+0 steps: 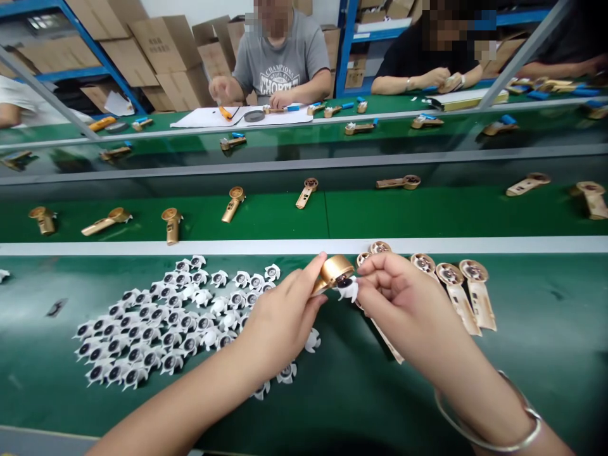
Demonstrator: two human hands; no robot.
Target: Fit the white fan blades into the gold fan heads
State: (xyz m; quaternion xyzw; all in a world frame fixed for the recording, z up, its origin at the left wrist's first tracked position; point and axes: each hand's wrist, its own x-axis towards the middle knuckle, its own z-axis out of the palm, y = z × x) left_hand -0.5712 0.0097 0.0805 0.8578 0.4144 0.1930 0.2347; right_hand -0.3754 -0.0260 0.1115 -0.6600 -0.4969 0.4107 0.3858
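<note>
My left hand (289,310) is closed around a gold handheld-fan housing (336,268), its round head pointing right. Between the thumb and fingers of my right hand (396,291) is a white fan blade (348,289) with a dark hub, held right at the underside of that round head; whether it is seated there I cannot tell. Left of my hands, many white fan blades (152,332) lie spread over the green worktop. Several gold fan housings (468,294) rest behind and beside my right hand, which partly hides them.
Beyond a white strip (95,248), a green conveyor belt (270,221) carries spaced gold housings (234,204). Metal rails (142,171) cross behind it. Across the line, a person in a grey shirt (285,63) and another in black (422,57) work with their hands. Cardboard boxes (166,44) fill shelves behind.
</note>
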